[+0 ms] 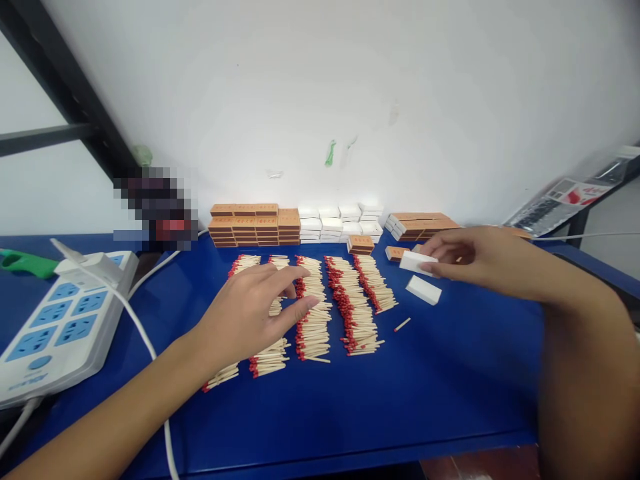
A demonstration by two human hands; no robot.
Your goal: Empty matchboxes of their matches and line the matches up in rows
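My left hand [255,303] hovers over the rows of red-headed matches [313,327], thumb and forefinger apart with nothing between them. It hides parts of the left rows. On the right, my right hand [460,257] pinches a small white matchbox tray [416,261] between thumb and fingers. Just below it, another white matchbox tray [424,290] lies on the blue table. An orange matchbox [395,253] sits beside the held tray, partly hidden. One loose match [402,325] lies apart from the rows.
Stacked orange matchboxes [245,227] and white trays [320,227] line the wall. More orange boxes [423,223] stand behind my right hand. A power strip [70,313] with a white cable [145,337] occupies the left. A plastic bag [575,190] leans at the far right.
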